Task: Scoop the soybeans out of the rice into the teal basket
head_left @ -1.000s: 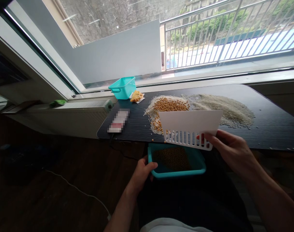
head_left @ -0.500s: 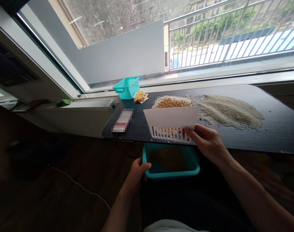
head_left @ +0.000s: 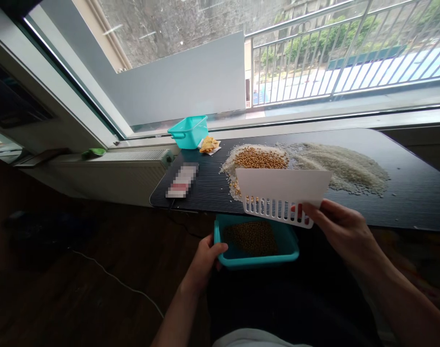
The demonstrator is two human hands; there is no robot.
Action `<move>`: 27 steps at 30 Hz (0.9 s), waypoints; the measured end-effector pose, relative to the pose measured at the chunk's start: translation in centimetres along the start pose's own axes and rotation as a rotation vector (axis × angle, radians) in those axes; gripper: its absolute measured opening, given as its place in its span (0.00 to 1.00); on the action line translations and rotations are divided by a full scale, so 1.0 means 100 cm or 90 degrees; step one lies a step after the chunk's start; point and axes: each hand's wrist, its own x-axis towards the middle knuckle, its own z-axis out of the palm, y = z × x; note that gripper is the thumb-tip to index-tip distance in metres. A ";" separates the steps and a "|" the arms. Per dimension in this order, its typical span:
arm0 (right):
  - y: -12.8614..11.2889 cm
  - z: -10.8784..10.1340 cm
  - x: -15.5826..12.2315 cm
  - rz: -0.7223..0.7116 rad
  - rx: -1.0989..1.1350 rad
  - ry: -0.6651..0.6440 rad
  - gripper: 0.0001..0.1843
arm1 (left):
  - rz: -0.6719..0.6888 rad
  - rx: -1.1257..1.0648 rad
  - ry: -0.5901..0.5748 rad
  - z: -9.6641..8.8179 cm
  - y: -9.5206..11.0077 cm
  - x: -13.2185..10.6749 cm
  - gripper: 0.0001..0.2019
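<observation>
My left hand (head_left: 208, 253) grips the left rim of a teal tray (head_left: 290, 241) held just below the table's near edge; brown beans lie inside it. My right hand (head_left: 337, 226) pinches the lower right corner of a white slotted scraper (head_left: 283, 190), which stands on edge at the table's front, right above the tray. Behind the scraper a heap of yellow beans (head_left: 261, 158) sits mixed with rice, and a wide spread of white rice (head_left: 340, 166) lies to its right on the black table (head_left: 415, 193).
A second teal tub (head_left: 188, 131) and a yellow crumpled wrapper (head_left: 208, 143) stand at the table's back left. A blurred packet (head_left: 181, 180) lies near the left edge. A radiator (head_left: 126, 159) and window sill run behind. A white cable (head_left: 114, 282) crosses the dark floor.
The scraper with my right hand has shifted to the right and slightly toward the table's edge, uncovering more of the bean heap. My left hand and the tray stay put.
</observation>
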 end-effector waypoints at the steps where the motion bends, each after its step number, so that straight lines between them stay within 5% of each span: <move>1: 0.002 -0.005 -0.001 0.004 -0.012 0.020 0.15 | 0.003 0.006 -0.003 0.003 -0.001 0.001 0.11; 9: -0.002 -0.033 -0.001 0.056 -0.114 0.218 0.15 | 0.007 0.046 -0.014 0.025 0.000 0.002 0.10; 18: 0.002 -0.015 0.025 -0.021 -0.100 0.162 0.16 | -0.004 0.071 -0.020 0.032 -0.002 0.005 0.11; 27: -0.002 -0.017 0.020 -0.017 -0.077 0.144 0.15 | 0.000 0.064 -0.035 0.027 -0.008 0.007 0.14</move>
